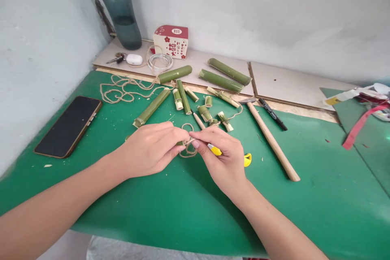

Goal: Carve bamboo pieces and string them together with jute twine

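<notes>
My left hand point(150, 148) and my right hand point(224, 154) meet over the green mat point(152, 203), both pinched on a length of jute twine point(186, 142) that loops around a small green bamboo piece mostly hidden under my left fingers. A twine loop rises above the fingertips and more coils below them. Under my right hand lies a yellow-handled tool point(247, 159), partly covered.
Several cut bamboo pieces point(183, 96) and loose twine point(118, 89) lie beyond my hands. A phone point(68, 126) rests at left, a hammer point(271, 140) and a black marker point(272, 114) at right. A water bottle point(122, 12), a red-white box point(171, 41), an earbud case point(134, 59) and a tape roll point(160, 61) stand at the back.
</notes>
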Available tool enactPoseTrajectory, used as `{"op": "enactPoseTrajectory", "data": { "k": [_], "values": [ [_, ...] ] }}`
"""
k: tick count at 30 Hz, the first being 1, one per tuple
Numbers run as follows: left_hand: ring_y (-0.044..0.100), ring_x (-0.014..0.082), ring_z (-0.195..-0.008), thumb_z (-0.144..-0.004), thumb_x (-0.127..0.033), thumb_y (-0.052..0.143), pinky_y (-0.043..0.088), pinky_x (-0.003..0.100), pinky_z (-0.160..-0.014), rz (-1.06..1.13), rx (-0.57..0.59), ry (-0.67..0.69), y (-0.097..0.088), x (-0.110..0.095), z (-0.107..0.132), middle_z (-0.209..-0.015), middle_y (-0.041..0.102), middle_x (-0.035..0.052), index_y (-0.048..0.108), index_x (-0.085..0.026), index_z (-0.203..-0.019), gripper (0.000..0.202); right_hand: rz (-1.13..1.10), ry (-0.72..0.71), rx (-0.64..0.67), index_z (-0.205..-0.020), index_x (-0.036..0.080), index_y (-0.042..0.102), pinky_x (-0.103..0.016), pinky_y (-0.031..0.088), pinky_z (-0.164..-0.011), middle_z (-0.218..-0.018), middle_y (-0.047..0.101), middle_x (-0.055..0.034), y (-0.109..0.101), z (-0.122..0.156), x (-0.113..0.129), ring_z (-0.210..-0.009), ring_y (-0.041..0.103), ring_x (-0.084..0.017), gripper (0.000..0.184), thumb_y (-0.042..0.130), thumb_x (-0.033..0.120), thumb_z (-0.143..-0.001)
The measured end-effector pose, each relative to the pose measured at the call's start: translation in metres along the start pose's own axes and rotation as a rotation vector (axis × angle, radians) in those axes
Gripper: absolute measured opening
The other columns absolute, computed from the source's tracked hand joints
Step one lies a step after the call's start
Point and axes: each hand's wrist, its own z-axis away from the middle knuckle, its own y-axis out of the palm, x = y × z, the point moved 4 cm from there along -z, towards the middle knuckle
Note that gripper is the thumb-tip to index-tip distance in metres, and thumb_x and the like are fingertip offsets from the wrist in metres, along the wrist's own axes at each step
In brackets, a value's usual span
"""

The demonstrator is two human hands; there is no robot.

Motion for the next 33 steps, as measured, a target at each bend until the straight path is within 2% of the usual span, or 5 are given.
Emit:
{"op": "enactPoseTrajectory", "data": {
  "k": [4, 7, 17, 26, 33],
  "values": [
    [0.069, 0.0191, -0.078, -0.103, -0.017, 0.055, 0.05, 0.031, -0.064, -0.006, 0.006, 0.001, 0.0009, -0.0003, 0.0009, -0.096, 0.074, 0.0041, 0.052, -0.021, -0.12, 0.018, 0.02, 0.046, -0.031, -0.099, 0.023, 0.076, -0.025, 0.054, -0.063, -0.078, 0.072, 0.0026, -0.0005, -0.0003, 0.0018, -0.067, 0.065, -0.011, 0.019, 0.076, 0.007, -0.09],
    [0.07, 0.0193, -0.078, -0.103, -0.02, 0.055, 0.051, 0.032, -0.065, 0.007, 0.0, -0.015, 0.0021, -0.0005, 0.0018, -0.097, 0.075, 0.0042, 0.051, -0.02, -0.121, 0.019, 0.025, -0.005, -0.006, -0.094, 0.022, 0.074, -0.025, 0.055, -0.065, -0.079, 0.072, 0.0015, -0.0007, -0.0014, 0.0047, -0.069, 0.066, -0.012, 0.017, 0.073, 0.005, -0.091],
    [0.072, 0.0192, -0.087, -0.102, -0.013, 0.056, 0.054, 0.032, -0.074, 0.081, -0.009, 0.034, 0.0003, -0.003, -0.0009, -0.097, 0.074, 0.0041, 0.053, -0.023, -0.11, 0.014, 0.06, -0.126, 0.107, -0.102, 0.023, 0.076, -0.027, 0.057, -0.072, -0.089, 0.068, -0.0025, 0.0015, 0.0018, 0.006, -0.079, 0.065, -0.012, 0.026, 0.064, 0.001, -0.095],
    [0.068, 0.019, -0.077, -0.1, -0.015, 0.056, 0.053, 0.031, -0.068, 0.095, 0.01, 0.006, 0.0029, -0.0013, 0.0025, -0.092, 0.073, 0.0033, 0.052, -0.024, -0.11, 0.013, -0.056, -0.044, 0.287, -0.113, 0.026, 0.075, -0.031, 0.056, -0.081, -0.1, 0.062, -0.004, 0.0033, -0.0009, 0.0019, -0.09, 0.063, -0.014, 0.033, 0.053, 0.004, -0.102],
    [0.071, 0.0182, -0.087, -0.099, -0.008, 0.054, 0.057, 0.033, -0.077, 0.072, -0.003, 0.089, -0.0041, -0.0073, -0.0036, -0.103, 0.076, 0.0042, 0.052, -0.026, -0.113, 0.023, -0.037, -0.074, 0.217, -0.108, 0.024, 0.069, -0.033, 0.056, -0.082, -0.094, 0.069, -0.0028, 0.0051, 0.0038, 0.0037, -0.088, 0.064, -0.016, 0.026, 0.057, 0.003, -0.1]
  ]
}}
